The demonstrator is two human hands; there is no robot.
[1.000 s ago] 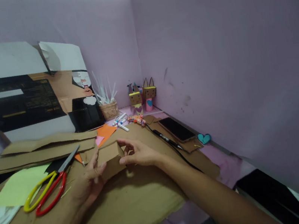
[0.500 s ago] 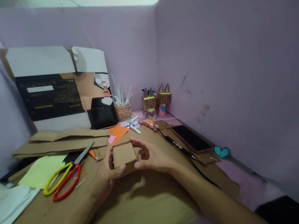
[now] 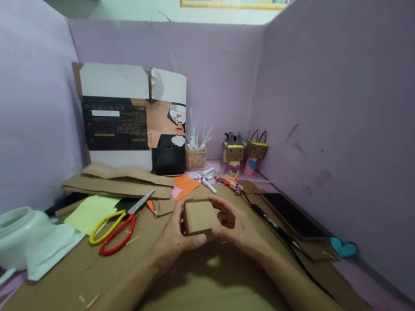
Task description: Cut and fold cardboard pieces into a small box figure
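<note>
A small cardboard box (image 3: 200, 216) is held just above the brown cardboard sheet (image 3: 199, 304). My left hand (image 3: 178, 232) grips its left side, thumb along the front. On the other side, my right hand (image 3: 233, 225) has its thumb at the front corner and fingers curled behind. The box's flat top faces up, and its underside is hidden. To the left lie scissors (image 3: 119, 230) with one yellow and one red handle, blades pointing away.
A white teapot (image 3: 13, 236) stands far left by yellow-green paper (image 3: 93, 214). Cardboard strips (image 3: 117, 183), markers (image 3: 207, 177) and a basket of white sticks (image 3: 196, 158) are behind. Two cardboard figures (image 3: 234, 154) stand back right. A black phone (image 3: 293, 214) and a corded black tool (image 3: 271, 221) lie right.
My head view has swung left and up, so the scene sits further right and the teapot shows. Both hands still hold the box, whose top now looks flatter and more closed.
</note>
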